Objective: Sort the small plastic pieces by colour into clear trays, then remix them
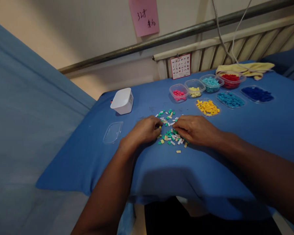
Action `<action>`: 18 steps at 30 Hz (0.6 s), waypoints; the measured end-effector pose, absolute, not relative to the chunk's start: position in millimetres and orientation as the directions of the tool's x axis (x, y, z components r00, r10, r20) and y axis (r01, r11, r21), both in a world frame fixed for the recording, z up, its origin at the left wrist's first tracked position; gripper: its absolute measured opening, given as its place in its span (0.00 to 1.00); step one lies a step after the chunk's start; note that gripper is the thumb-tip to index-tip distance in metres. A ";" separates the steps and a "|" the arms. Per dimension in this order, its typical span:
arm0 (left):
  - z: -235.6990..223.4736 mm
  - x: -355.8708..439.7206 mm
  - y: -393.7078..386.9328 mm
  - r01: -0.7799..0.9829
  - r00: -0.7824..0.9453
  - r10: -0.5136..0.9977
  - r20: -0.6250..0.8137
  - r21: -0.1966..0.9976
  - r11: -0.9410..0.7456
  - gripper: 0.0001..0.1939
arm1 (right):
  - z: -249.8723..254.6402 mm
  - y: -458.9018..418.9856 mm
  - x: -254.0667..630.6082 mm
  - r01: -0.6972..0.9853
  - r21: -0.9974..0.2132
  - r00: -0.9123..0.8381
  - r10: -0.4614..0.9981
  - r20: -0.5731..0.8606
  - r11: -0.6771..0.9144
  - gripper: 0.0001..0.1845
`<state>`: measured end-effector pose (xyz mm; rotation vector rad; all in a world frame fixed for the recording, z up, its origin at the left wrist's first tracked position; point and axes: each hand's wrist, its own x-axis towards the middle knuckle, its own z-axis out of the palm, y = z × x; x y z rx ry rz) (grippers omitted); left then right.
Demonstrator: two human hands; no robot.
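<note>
A loose pile of small plastic pieces, in green, white and pale yellow, lies spread on the blue cloth between my hands. At the pile's left side is my left hand, its fingers curled inward, with a bit of yellow showing by the fingertips. My right hand rests over the right side, fingers bent and pressed together among the pieces. What either hand pinches is hidden or too small to name. One pale yellow piece lies apart, nearer to me.
Clear tubs of pink, pale yellow, turquoise and red pieces stand behind. Shallow trays hold orange-yellow, blue and dark blue pieces. A white container and clear lid are left; a yellow cloth lies back right.
</note>
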<state>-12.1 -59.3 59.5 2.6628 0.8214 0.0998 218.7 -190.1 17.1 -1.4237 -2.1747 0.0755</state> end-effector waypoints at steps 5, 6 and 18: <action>59.9 -15.1 -57.4 0.521 0.828 0.560 -0.030 0.412 -0.748 0.13 | 16.4 -190.4 217.7 0.830 -0.336 -0.299 0.864 0.405 0.445 0.11; 59.4 -15.7 -57.0 0.517 0.827 0.562 -0.026 0.427 -0.742 0.13 | 16.3 -190.3 217.6 0.828 -0.337 -0.300 0.862 0.409 0.448 0.11; 52.9 -5.3 -72.9 0.219 0.792 0.607 0.057 0.902 -0.371 0.13 | 17.8 -188.9 200.2 0.508 -0.803 0.032 0.925 0.379 0.312 0.09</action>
